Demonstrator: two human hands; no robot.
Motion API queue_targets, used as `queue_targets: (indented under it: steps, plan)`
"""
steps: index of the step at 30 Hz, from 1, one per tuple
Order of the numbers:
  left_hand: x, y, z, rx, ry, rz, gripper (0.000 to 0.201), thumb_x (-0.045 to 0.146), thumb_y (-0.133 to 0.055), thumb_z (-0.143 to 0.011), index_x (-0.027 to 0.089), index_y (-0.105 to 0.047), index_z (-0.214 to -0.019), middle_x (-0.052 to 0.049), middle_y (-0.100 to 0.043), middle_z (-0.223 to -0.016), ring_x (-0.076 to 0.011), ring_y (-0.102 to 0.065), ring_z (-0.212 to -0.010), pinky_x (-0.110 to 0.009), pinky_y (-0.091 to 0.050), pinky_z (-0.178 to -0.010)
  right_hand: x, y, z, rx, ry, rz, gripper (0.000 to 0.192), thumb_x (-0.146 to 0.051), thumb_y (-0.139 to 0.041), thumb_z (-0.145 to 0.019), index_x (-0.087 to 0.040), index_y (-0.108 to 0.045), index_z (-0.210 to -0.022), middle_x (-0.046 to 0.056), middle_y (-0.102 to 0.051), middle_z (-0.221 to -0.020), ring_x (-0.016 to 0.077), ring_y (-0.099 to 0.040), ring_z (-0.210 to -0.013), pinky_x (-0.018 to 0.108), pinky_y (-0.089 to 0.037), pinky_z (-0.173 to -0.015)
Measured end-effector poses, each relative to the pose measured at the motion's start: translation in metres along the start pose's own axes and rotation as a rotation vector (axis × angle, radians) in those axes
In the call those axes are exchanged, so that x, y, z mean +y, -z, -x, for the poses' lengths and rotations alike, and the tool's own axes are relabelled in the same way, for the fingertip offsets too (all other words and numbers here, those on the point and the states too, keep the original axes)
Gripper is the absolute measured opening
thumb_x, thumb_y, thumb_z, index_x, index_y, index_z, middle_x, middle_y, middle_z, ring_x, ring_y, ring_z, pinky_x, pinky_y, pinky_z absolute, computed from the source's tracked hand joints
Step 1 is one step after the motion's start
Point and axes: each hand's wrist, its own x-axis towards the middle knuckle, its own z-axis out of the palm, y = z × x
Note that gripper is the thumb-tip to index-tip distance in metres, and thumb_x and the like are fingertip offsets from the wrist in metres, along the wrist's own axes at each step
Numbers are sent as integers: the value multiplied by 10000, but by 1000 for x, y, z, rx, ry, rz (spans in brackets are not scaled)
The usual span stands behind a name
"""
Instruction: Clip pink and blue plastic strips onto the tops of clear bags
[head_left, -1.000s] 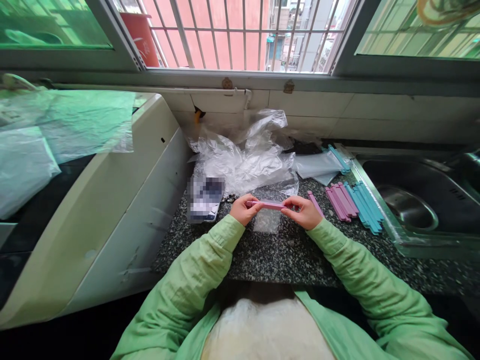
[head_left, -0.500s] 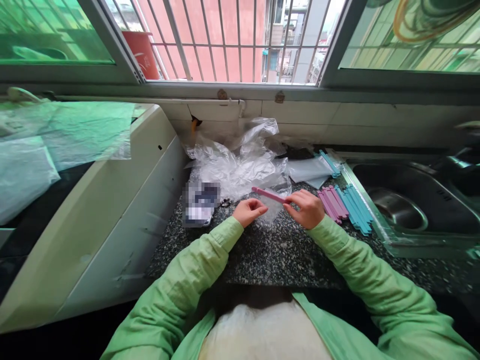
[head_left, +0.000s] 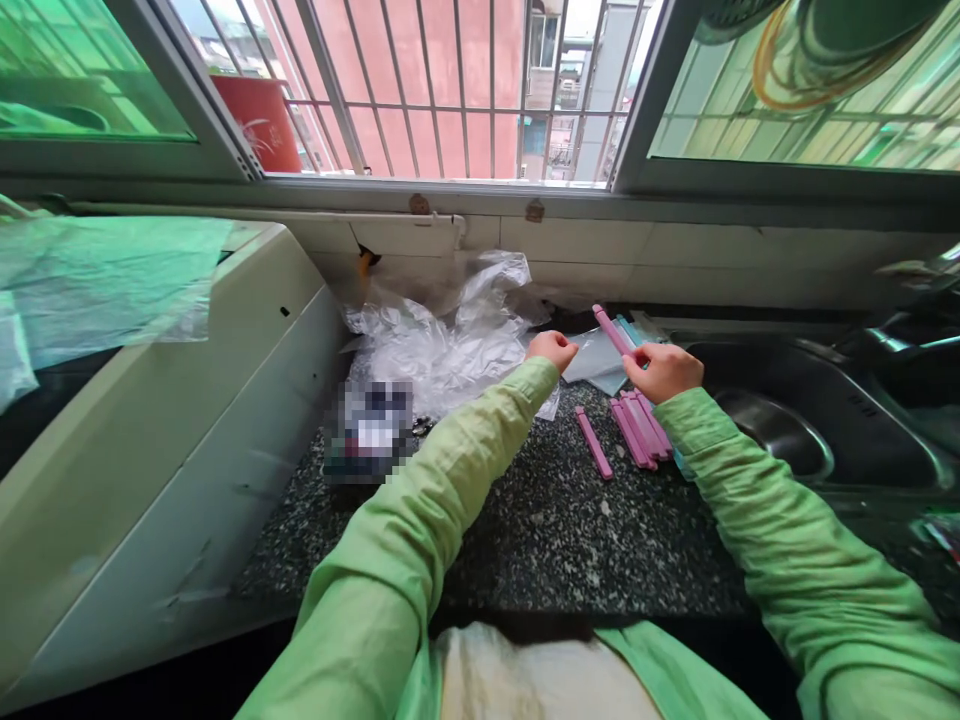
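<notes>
right hand pinches the near end of a pink clip stick, long axis running far-left over the blue-tinted bags, left hand closed, just left of it, nothing visibly held.

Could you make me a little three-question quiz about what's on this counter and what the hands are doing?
1. True or false: the right hand holds a pink clip.
2. What does the left hand reach toward? A) the sink B) the flat bags by the crumpled plastic C) the red bucket
3. What colour is the lone clip lying apart from the pile on the counter?

Key: 1 true; 2 B; 3 pink.
</notes>
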Motion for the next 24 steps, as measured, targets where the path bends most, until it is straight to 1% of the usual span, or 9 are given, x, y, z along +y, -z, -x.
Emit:
queue_targets:
  steps: [2, 4, 6, 8, 12, 17, 21, 24]
  plan:
    - [6, -9, -15, -4, 3, -133, 155, 289, -606, -676, 139, -645, -662, -77, -639, -715, -194, -572, -723, -287, -399, -642, 3, -4, -10, -42, -33, 70, 293, -363, -480, -714, -146, -676, -741, 122, -663, -725, 243, -588, -709, 301, -371, -568]
    - [11, -18, -27, -11, 20, -263, 176, 305, -588, -702, 157, -661, -763, -96, -658, -863, -217, -583, -841, -294, -414, -690, 3, -9, -17, -97, -49, 134, 306, -357, -457, -727, -149, -677, -771, 124, -665, -748, 246, -595, -734, 302, -382, -581]
    - [13, -26, -34, -29, 34, -388, 194, 301, -557, -732, 183, -662, -846, -86, -653, -960, -214, -577, -917, -285, -423, -730, 2, -15, -23, -161, -72, 189, 318, -357, -433, -741, -161, -678, -797, 119, -668, -777, 246, -603, -763, 302, -396, -596]
    - [12, -34, -39, -60, 39, -494, 217, 280, -518, -761, 190, -657, -903, -84, -645, -1011, -205, -576, -947, -275, -429, -755, 2, -22, -26, -222, -90, 229, 332, -363, -415, -755, -170, -675, -827, 117, -670, -807, 251, -607, -796, 308, -409, -615]
    - [6, -48, -42, -115, 19, -613, 249, 223, -475, -787, 154, -656, -944, -128, -635, -1036, -206, -589, -944, -269, -442, -763, 3, -34, -29, -319, -87, 264, 356, -362, -393, -777, -161, -667, -880, 137, -668, -852, 269, -605, -845, 340, -427, -655]
    - [-1, -59, -39, -132, -25, -644, 269, 136, -442, -786, 124, -662, -939, -148, -647, -993, -215, -607, -913, -275, -462, -734, 4, -43, -26, -413, -88, 302, 377, -369, -372, -800, -151, -660, -908, 154, -665, -876, 272, -605, -867, 363, -435, -679]
    - [-2, -58, -36, -131, -57, -644, 273, 92, -427, -785, 93, -665, -920, -160, -652, -956, -222, -607, -910, -281, -459, -730, 6, -47, -26, -461, -67, 325, 406, -378, -348, -815, -137, -653, -930, 157, -660, -904, 271, -605, -888, 362, -439, -693]
    - [0, -52, -35, -124, -94, -649, 258, 120, -439, -800, 89, -661, -928, -161, -646, -968, -221, -598, -927, -278, -450, -748, 7, -46, -28, -500, -60, 325, 428, -424, -361, -817, -136, -651, -944, 160, -655, -929, 278, -600, -908, 367, -438, -707]
